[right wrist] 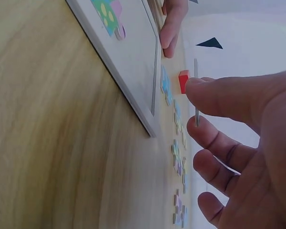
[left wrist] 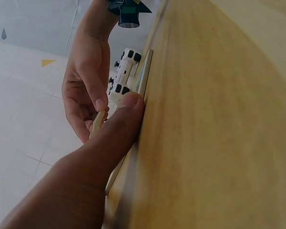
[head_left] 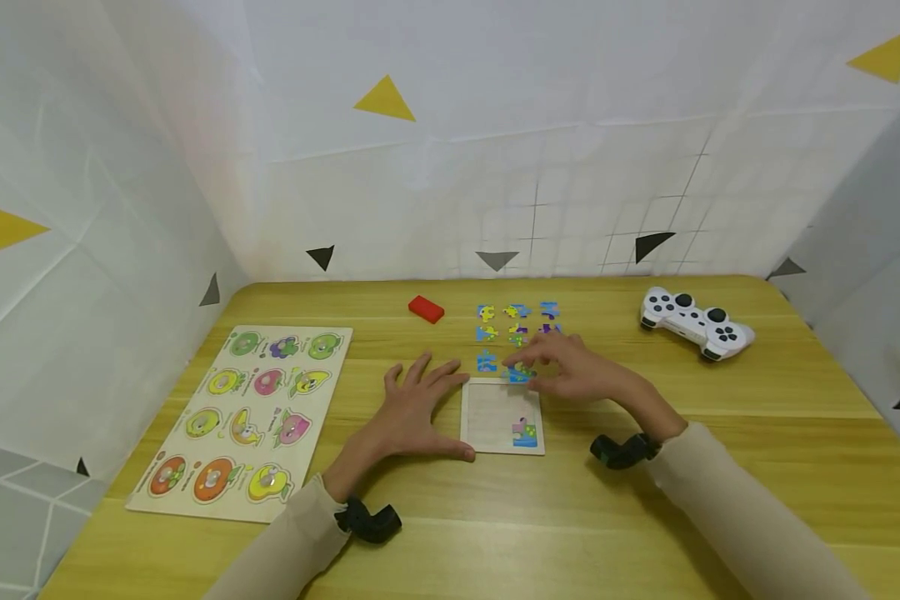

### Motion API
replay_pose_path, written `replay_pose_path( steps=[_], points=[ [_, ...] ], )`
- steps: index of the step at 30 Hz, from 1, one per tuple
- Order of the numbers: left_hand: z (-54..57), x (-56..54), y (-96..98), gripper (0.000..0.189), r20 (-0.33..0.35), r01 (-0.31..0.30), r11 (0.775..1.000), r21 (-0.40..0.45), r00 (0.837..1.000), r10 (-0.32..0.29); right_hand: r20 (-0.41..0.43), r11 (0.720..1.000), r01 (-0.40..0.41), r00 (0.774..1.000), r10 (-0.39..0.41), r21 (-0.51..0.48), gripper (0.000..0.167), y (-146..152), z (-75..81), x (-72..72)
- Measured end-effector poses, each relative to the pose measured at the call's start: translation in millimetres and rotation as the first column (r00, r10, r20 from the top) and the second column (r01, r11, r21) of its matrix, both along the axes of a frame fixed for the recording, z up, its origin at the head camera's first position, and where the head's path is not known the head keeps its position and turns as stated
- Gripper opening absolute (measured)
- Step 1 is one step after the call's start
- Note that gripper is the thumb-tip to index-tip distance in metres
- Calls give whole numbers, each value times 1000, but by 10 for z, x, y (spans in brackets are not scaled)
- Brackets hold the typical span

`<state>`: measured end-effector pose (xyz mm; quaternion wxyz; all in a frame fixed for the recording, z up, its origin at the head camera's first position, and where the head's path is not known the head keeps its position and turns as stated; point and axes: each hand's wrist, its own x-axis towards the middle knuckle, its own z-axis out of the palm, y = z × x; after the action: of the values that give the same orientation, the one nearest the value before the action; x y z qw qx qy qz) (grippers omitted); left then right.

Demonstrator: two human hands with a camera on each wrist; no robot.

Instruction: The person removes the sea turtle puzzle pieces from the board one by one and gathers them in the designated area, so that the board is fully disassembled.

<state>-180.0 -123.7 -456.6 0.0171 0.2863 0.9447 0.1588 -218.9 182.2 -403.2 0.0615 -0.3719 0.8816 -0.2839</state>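
A square wooden puzzle frame [head_left: 487, 450] lies on the table, with one jigsaw piece [head_left: 525, 433] in its lower right corner. Spread wide, my left hand [head_left: 412, 417] touches the frame's left side with fingers and thumb. Between thumb and fingertips my right hand [head_left: 577, 367] pinches a blue and green puzzle piece [head_left: 520, 372] above the frame's top edge. In the right wrist view that puzzle piece [right wrist: 196, 67] is seen edge-on, raised off the table. Loose puzzle pieces [head_left: 486, 333] lie in rows beyond the frame; the right hand hides part of them.
A fruit picture board [head_left: 322, 417] lies to the left. Behind the frame is a red block [head_left: 426, 309]. A white game controller [head_left: 693, 323] sits at the back right. White cloth walls [head_left: 435, 200] stand behind the table and at its sides.
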Motion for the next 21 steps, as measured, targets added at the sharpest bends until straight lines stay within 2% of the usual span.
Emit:
replay_pose_path(
  steps=[12,21],
  points=[
    [2,1,-2,111,-2,1,1000,-3,1000,-1,21,1000,31,999,-31,0,40,11,-34,-86],
    [7,5,-1,112,3,0,1000,-6,1000,0,-14,998,51,999,-51,28,39,10,-69,-184]
  ],
)
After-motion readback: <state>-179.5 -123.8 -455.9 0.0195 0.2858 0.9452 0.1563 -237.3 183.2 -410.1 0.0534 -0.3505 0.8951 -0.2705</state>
